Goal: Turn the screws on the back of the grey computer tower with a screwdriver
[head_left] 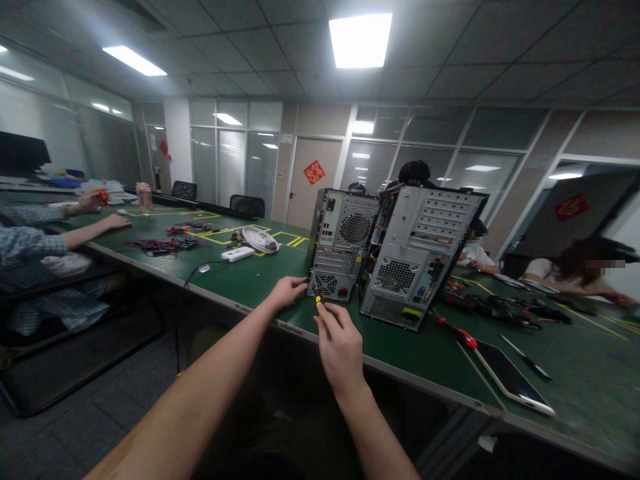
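A small yellow-and-black screwdriver (319,300) is pinched in the fingers of my right hand (341,343). Its tip points at the lower back panel of a computer tower (336,263), by the bottom fan grille; whether it meets a screw is too small to make out. Beside the lower left edge of that tower, my left hand (290,292) rests low over the table with fingers stretched out toward the case and nothing visible in it. A second computer tower (397,240) stands upright to the right, its rear panel also facing me.
On the green table (240,283) lie a white power strip (238,255), a white fan cover (260,239) and bundled cables (163,245). To the right are a red-handled screwdriver (465,336), a phone (513,377) and black cables (505,310). Other people sit at both sides.
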